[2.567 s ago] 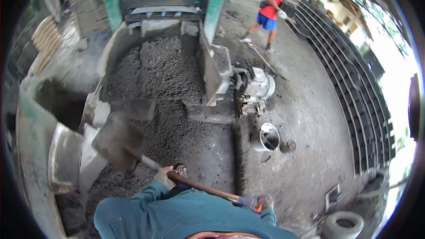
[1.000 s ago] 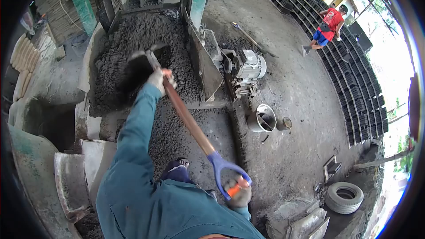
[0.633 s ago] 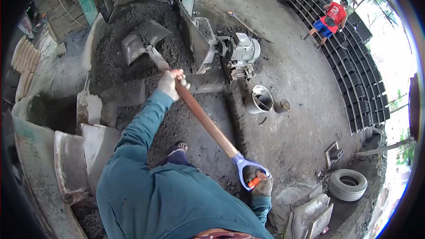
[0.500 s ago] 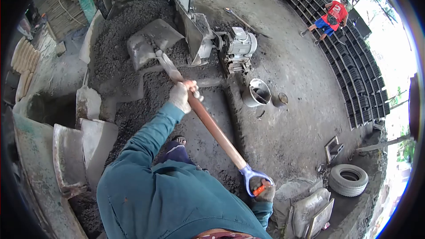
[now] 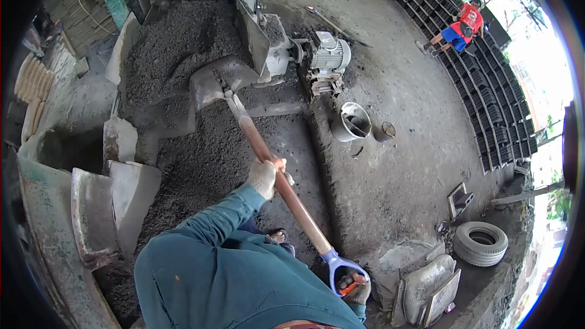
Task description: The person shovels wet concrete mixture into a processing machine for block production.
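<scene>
Drawing back toward the body, the shovel (image 5: 300,210) is now sitting lower and nearer than half a second ago, when its blade (image 5: 205,85) was reaching farther over the dark, crumbly mix (image 5: 167,42). The blade is now hovering or resting at the near edge of that mix, beside the trough's right-hand wall (image 5: 256,42); whether it is touching is hard to tell. The left hand (image 5: 263,178) is coming back with it, its forearm lying closer to the torso, and in its pale glove it is gripping the shaft around the middle. The right hand (image 5: 359,289) is staying wrapped around the D-handle (image 5: 334,266), now a little lower in view. In looks, the shovel is showing a broad, dull grey blade with dark crumbs clinging near the socket, a reddish-brown wooden shaft paling toward the top, and a blue D-handle with an orange patch showing at the grip. Its shaft is slanting over the floor's loose dark material (image 5: 204,164). To its right, the electric motor (image 5: 330,55) and the bucket (image 5: 345,133) are standing apart from it, while a co-worker in a red shirt (image 5: 469,21) is leaning beside the racks (image 5: 487,109).
</scene>
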A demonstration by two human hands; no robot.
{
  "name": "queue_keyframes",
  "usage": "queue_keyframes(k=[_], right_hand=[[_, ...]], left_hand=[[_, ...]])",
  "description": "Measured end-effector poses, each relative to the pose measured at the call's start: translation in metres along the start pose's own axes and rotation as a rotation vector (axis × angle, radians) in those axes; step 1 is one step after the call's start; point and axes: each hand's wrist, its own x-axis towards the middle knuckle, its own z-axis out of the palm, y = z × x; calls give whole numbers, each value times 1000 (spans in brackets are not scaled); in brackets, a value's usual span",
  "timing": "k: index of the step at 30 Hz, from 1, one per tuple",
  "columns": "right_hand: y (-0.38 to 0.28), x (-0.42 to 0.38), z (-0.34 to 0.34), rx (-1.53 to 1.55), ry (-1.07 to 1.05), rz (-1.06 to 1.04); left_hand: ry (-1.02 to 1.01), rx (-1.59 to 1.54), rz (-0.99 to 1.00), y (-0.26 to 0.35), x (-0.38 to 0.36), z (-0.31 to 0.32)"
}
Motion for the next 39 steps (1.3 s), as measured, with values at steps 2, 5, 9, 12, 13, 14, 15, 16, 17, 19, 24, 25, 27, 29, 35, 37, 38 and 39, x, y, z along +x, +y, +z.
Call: queue_keyframes(k=[2,5,9,12,13,14,15,16,17,19,24,25,27,29,35,37,38,39], right_hand=[[12,7,46,1,-53,-12],[37,32,124,-38,-117,15],[58,54,257,52,-208,-30],[47,61,338,-32,-433,-128],[43,66,353,-78,-564,-169],[44,73,359,-124,-688,-204],[38,83,346,-301,-712,-356],[33,93,332,-470,-713,-516],[9,78,331,-281,-696,-400],[-59,20,304,-143,-664,-465],[-214,-11,207,-544,-448,-1252],[-242,-30,216,-751,-316,-1411],[-287,-27,227,-748,-65,-1926],[-326,-52,256,-807,195,-2204],[-375,-130,414,-582,-148,-2858],[-352,-134,473,-617,-355,-2807],[-335,-133,498,-635,-443,-2763],[-318,-131,521,-656,-525,-2713]], left_hand=[[-46,6,-38,35,25,-10],[-97,46,19,88,99,-41],[-72,111,76,189,184,-59],[-70,133,133,266,230,-58],[-18,147,226,283,254,-61],[39,112,258,299,271,-64],[50,131,291,308,270,-57],[31,113,289,303,237,-41],[1,92,310,300,199,-13],[-219,-113,185,276,142,15],[-415,-543,72,229,74,46],[-413,-617,44,223,74,44],[-723,-719,-58,201,67,43],[-789,-642,41,182,42,54],[-968,-414,280,157,-14,48],[-873,-414,367,163,-18,34],[-842,-510,352,178,-15,26],[-812,-605,334,196,-10,16]])
